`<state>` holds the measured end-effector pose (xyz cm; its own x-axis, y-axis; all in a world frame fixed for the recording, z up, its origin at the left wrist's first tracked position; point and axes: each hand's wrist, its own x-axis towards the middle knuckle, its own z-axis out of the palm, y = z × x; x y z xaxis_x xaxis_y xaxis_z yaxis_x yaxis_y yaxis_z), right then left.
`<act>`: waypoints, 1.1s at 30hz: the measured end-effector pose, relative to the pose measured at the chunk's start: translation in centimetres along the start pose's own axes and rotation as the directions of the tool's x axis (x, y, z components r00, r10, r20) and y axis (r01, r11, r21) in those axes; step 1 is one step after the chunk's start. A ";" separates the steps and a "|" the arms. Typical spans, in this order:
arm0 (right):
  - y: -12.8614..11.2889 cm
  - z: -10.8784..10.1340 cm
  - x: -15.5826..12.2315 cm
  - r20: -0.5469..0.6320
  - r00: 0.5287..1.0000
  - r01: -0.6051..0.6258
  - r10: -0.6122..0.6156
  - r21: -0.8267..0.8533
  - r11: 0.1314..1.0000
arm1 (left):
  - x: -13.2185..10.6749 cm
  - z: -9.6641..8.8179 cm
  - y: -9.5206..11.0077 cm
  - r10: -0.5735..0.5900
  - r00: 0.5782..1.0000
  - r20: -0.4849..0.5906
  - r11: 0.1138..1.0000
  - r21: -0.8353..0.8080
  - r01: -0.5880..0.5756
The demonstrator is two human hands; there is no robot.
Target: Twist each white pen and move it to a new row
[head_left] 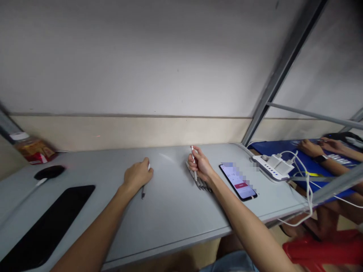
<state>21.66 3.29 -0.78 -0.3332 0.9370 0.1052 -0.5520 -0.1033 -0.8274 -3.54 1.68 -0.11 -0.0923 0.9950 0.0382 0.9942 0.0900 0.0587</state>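
My left hand [138,174] rests on the grey table [170,226], its fingers curled around a pen [143,195]. The pen's silver tip end shows below the hand, while its middle is hidden. Further right, my right hand [200,163] is closed around a white pen [195,174], which it holds nearly upright with one end up by the thumb. Several more pens [202,185] lie side by side on the table under and beside the right hand, partly covered by it.
On the right are a phone [238,182] with a lit screen and a power strip [270,168] with white cables. A black mat [51,226], a black disc [49,172] and a bottle [33,149] stand left. Another person's hands [310,148] rest at a blue table [283,146].
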 end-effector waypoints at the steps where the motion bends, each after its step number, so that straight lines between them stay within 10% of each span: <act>1: 0.1 0.2 -0.1 0.010 1.000 -0.013 0.013 -0.048 0.999 | 0.0 0.0 0.0 0.002 1.000 0.003 1.000 0.000 -0.002; 10: 1.6 0.0 0.2 0.054 0.998 0.043 -0.014 -0.595 0.802 | -0.3 0.1 0.3 0.018 1.000 0.008 1.000 0.016 -0.019; 17: 1.6 -0.6 0.0 0.094 0.983 0.090 -0.157 -0.995 -0.033 | -0.3 0.2 0.2 0.033 0.999 -0.003 0.999 -0.002 -0.033; 20: 1.6 -0.5 -0.3 0.091 0.986 0.058 -0.142 -0.973 -0.221 | -0.3 0.1 0.3 0.031 1.000 -0.004 1.000 -0.007 -0.031; 33: -1.6 -2.5 -1.4 0.138 0.985 0.150 0.104 -0.981 -0.122 | -0.3 0.0 0.4 0.031 0.999 0.014 1.000 -0.002 -0.031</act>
<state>24.94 3.02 -1.02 -0.4909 0.8661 0.0939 0.7672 0.4809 -0.4245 -3.10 1.38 -0.07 -0.0606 0.9978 0.0256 0.9965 0.0590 0.0596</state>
